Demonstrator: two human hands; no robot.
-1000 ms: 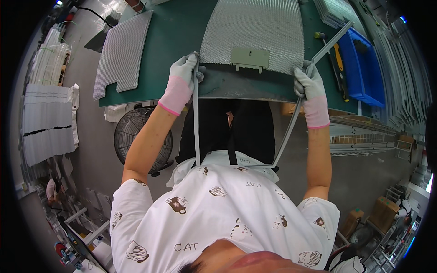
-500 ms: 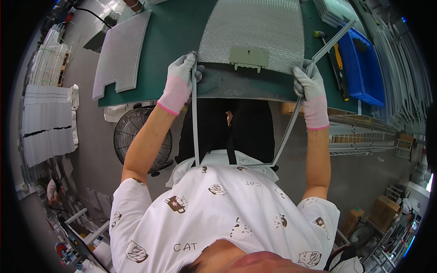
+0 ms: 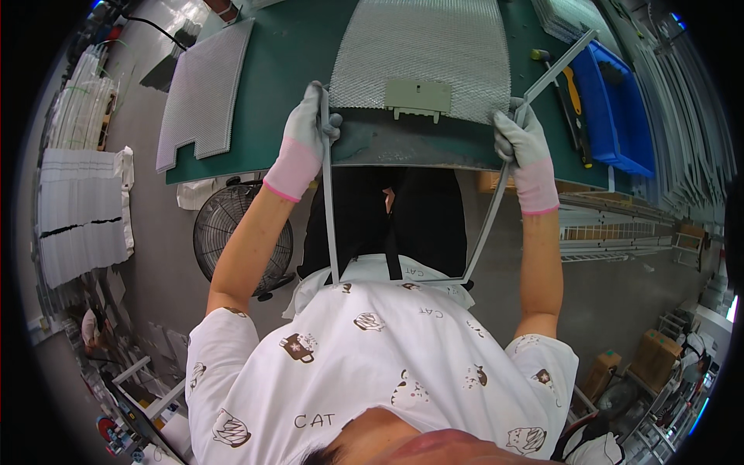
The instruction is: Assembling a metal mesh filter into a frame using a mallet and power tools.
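Observation:
A thin light-grey metal frame (image 3: 329,209), bent at its corners, runs between my hands and down against my shirt. My left hand (image 3: 304,128), in a grey-and-pink glove, grips its left bar near the top end. My right hand (image 3: 528,146), gloved alike, is closed round the right side, just below a corner where another bar slants up and away. Between the hands a silver mesh panel (image 3: 422,46) lies on the green table (image 3: 291,62). A grey-green plastic piece (image 3: 418,98) with small prongs sits on the panel's near edge. The left bar's tip is beside the panel's near left corner.
A second mesh panel (image 3: 203,89) with a notched edge lies at the table's left. On the right are a blue bin (image 3: 620,124), a yellow-and-black tool (image 3: 575,105) and a hammer-like head (image 3: 540,55). A black fan (image 3: 242,232) stands on the floor below the table's left side.
The mesh panel with the plastic piece has shifted slightly left in view, as have both hands and the frame's upper ends. Both hands keep their hold on the frame.

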